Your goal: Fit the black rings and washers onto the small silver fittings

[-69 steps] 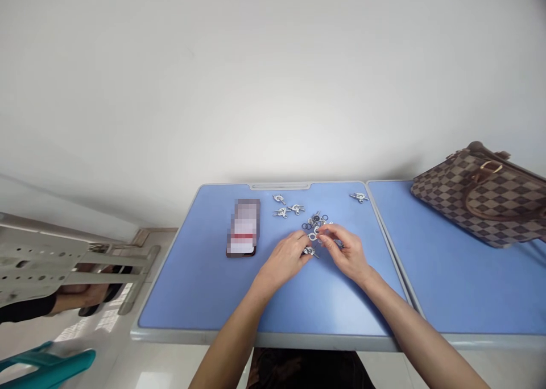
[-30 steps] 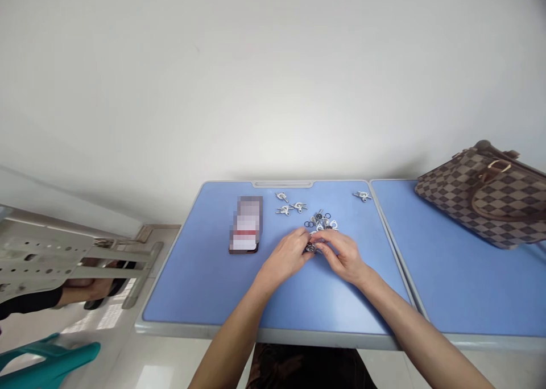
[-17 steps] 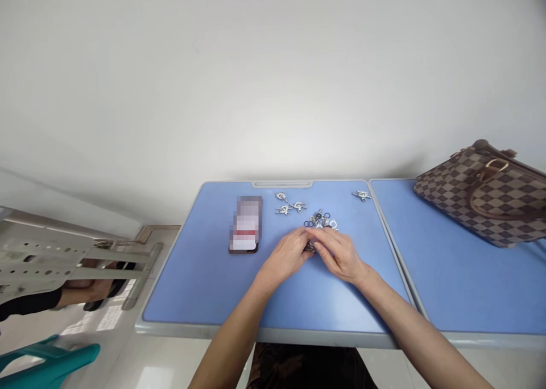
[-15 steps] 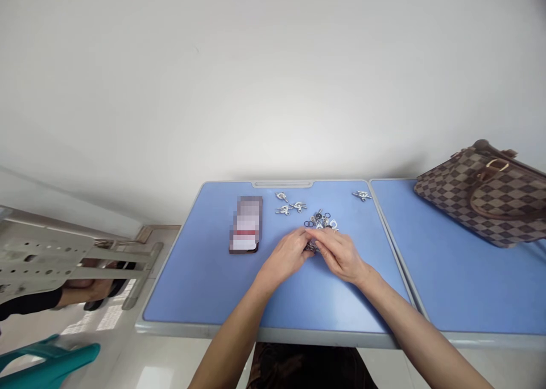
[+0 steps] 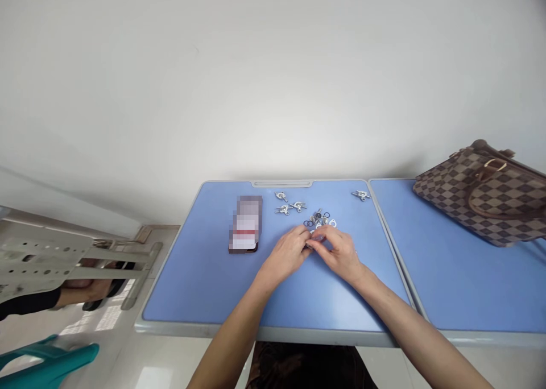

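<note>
The left hand point(image 5: 285, 254) and right hand point(image 5: 338, 255) are held curled, fingertips together, at the near edge of the pile of small metal fittings point(image 5: 319, 221) on the blue counter point(image 5: 187, 286); any held piece is hidden.

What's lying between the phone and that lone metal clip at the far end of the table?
Between the phone and the lone clip, the head view shows three small metal clips and, slightly nearer, a heap of clips and dark rings on the blue table.

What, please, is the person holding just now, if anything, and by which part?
The left hand and right hand pinch a small silver metal fitting at their fingertips; which part is held is too small to tell.
</note>
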The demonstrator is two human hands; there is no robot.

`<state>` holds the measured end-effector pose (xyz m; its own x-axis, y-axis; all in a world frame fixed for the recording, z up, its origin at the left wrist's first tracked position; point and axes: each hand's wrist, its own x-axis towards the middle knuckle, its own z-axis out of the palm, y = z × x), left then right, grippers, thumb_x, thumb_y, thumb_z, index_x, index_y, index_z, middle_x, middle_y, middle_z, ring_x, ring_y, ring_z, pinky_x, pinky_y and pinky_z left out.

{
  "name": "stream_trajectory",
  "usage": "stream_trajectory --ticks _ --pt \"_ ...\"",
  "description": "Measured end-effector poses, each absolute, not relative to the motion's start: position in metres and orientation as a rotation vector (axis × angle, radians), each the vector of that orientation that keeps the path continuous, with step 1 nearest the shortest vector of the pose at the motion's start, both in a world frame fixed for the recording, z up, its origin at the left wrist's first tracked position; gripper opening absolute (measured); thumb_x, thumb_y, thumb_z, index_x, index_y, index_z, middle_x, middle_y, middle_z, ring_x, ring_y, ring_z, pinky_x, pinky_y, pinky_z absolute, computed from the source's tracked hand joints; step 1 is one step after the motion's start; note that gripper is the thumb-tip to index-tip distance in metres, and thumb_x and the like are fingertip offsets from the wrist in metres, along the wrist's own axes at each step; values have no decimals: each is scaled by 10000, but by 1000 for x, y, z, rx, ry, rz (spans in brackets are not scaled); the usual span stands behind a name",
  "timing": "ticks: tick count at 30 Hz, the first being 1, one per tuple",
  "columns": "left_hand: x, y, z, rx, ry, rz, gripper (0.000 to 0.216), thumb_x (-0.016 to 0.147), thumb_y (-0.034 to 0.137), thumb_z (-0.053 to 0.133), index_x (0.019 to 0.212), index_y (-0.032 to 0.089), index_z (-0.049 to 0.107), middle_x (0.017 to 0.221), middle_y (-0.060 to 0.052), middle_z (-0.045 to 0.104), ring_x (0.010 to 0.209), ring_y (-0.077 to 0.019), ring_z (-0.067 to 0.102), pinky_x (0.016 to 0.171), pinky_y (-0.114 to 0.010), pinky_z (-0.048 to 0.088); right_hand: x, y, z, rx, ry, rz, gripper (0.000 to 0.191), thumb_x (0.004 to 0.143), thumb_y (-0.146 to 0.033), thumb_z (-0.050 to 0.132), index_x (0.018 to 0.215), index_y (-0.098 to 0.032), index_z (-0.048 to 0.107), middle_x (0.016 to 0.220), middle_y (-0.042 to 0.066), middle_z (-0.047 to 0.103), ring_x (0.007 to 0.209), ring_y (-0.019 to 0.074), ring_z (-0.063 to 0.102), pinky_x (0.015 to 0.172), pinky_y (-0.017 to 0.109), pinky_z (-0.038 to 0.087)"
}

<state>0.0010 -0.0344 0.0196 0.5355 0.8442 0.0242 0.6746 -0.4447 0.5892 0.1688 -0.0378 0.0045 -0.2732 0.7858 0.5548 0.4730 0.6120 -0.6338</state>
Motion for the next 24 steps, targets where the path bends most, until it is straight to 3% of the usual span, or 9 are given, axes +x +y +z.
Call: stream_trajectory --ticks 4,11,24 --pt "0 -33 20 2316 1215 438 92 867 169 536 956 191 543 1016 -39 540 976 -203 510 845 -340 437 173 -33 2 -1068 -1834 520 84 872 -296 594 869 -212 589 734 16 646 640 148 612 604 276 508" --pt "-2 -31 16 2359 1263 439 131 843 229 609 926 176 524 953 -36 544 925 -209 507 792 -336 432 174 -33 5 -1008 -1864 539 52 881 -262 578 888 -210 581 754 25 647 687 156 617 635 287 513" --pt "9 -33 14 2474 1285 371 123 884 269 547 970 181 554 966 -59 583 945 -228 534 813 -361 436 180 -34 12 -1043 -1893 507 78 893 -268 554 854 -205 578 738 22 634 654 148 592 609 277 488"
